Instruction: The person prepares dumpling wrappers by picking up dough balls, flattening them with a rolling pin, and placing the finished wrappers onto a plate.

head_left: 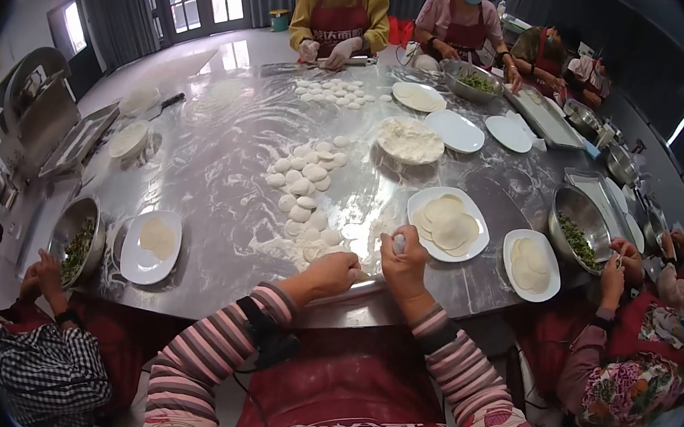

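Steel bowls of green filling (579,241) and plates of round wrappers (532,265) ring the table (221,166).
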Available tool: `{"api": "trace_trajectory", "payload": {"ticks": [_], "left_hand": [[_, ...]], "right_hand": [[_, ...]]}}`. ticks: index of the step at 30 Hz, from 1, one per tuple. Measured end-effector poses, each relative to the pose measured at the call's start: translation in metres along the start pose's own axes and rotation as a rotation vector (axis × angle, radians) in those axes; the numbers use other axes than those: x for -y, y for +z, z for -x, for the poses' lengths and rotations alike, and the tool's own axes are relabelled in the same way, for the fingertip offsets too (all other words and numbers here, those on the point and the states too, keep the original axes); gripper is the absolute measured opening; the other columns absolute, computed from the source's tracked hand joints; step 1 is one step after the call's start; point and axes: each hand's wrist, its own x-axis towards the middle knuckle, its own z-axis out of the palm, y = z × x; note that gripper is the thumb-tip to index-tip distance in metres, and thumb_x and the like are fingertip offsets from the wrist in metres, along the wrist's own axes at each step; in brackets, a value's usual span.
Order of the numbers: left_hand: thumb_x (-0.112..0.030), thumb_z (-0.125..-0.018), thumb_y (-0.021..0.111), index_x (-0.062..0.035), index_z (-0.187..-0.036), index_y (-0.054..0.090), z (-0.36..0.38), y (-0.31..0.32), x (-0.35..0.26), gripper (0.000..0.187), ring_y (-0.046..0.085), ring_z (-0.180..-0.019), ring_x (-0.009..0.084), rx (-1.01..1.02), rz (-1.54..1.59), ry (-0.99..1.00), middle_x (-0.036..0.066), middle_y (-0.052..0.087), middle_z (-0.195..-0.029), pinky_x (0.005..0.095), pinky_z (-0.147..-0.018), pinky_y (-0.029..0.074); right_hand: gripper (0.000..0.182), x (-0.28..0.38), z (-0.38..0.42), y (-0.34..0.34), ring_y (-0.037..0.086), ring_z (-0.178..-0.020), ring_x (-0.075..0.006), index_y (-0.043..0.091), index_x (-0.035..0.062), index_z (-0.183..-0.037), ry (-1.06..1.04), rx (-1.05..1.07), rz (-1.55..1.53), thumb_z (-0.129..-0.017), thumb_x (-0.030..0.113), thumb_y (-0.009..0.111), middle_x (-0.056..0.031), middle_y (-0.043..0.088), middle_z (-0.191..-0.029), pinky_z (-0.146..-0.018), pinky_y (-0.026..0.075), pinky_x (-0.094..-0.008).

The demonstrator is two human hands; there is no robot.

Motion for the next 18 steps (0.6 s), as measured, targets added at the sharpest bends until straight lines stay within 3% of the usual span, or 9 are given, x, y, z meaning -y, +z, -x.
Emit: {"api": "trace_trajectory", "payload": {"ticks": [2, 4, 7, 8, 10, 14, 18], "left_hand": [[-0.011, -0.079, 0.055, 0.0002, -0.083, 0.058, 0.002, -0.006, 0.003, 0.012, 0.057, -0.070, 0.0178, 0.013, 0.018, -0.009, 0.012, 0.059, -0.073, 0.0318, -0.064, 0.046], [-0.010, -0.079, 0.055, 0.0001, -0.082, 0.057, 0.014, -0.018, 0.002, 0.011, 0.057, -0.069, 0.0180, 0.139, 0.044, -0.067, 0.011, 0.058, -0.071, 0.0336, -0.064, 0.046], [-0.007, -0.079, 0.055, 0.0000, -0.082, 0.056, 0.020, -0.015, 0.011, 0.008, 0.056, -0.068, 0.0178, 0.113, 0.140, -0.056, 0.010, 0.057, -0.071, 0.0339, -0.063, 0.046], [-0.006, -0.079, 0.054, -0.0002, -0.082, 0.056, 0.022, -0.011, 0.011, 0.007, 0.056, -0.067, 0.0176, 0.120, 0.159, -0.032, 0.010, 0.057, -0.071, 0.0336, -0.062, 0.046], [-0.008, -0.080, 0.054, 0.0005, -0.084, 0.057, 0.010, -0.005, 0.003, 0.010, 0.057, -0.069, 0.0189, 0.116, 0.159, -0.011, 0.011, 0.058, -0.072, 0.0342, -0.064, 0.046], [-0.011, -0.080, 0.055, 0.0016, -0.087, 0.058, 0.001, -0.010, -0.007, 0.015, 0.058, -0.070, 0.0211, 0.112, 0.034, 0.005, 0.013, 0.060, -0.075, 0.0351, -0.066, 0.046], [-0.010, -0.079, 0.056, 0.0012, -0.089, 0.058, 0.016, -0.014, 0.004, 0.016, 0.058, -0.073, 0.0216, 0.136, 0.079, -0.101, 0.014, 0.061, -0.078, 0.0342, -0.066, 0.046]], "right_hand": [[0.020, -0.002, 0.004, -0.002, 0.054, -0.052, -0.0357, 0.048, 0.0042, -0.081, -0.001, 0.000, -0.016, -0.075, 0.003, 0.067, -0.0165, 0.051, -0.060, -0.046, 0.042, -0.0386], [0.020, -0.001, 0.022, -0.020, 0.055, -0.051, -0.0347, 0.048, 0.0040, -0.080, -0.167, -0.025, 0.130, -0.074, 0.003, 0.068, -0.0155, 0.051, -0.059, -0.046, 0.042, -0.0384], [0.021, 0.020, 0.048, -0.043, 0.056, -0.053, -0.0326, 0.049, 0.0037, -0.081, 0.113, 0.011, -0.092, -0.074, 0.001, 0.068, -0.0153, 0.053, -0.062, -0.047, 0.043, -0.0389], [0.021, 0.018, 0.044, -0.039, 0.056, -0.053, -0.0326, 0.049, 0.0037, -0.081, 0.122, 0.011, -0.092, -0.074, 0.001, 0.068, -0.0153, 0.053, -0.062, -0.047, 0.043, -0.0389], [0.020, 0.009, 0.022, -0.021, 0.056, -0.054, -0.0345, 0.048, 0.0040, -0.082, -0.058, -0.062, 0.030, -0.075, 0.002, 0.067, -0.0163, 0.054, -0.062, -0.048, 0.043, -0.0394], [0.019, -0.006, 0.002, 0.002, 0.056, -0.056, -0.0375, 0.049, 0.0048, -0.084, 0.003, -0.003, -0.022, -0.076, 0.004, 0.065, -0.0181, 0.054, -0.064, -0.048, 0.042, -0.0419], [0.020, 0.017, 0.035, -0.036, 0.055, -0.049, -0.0312, 0.049, 0.0045, -0.079, -0.092, -0.026, 0.076, -0.073, 0.003, 0.068, -0.0132, 0.052, -0.061, -0.045, 0.043, -0.0377]]}}
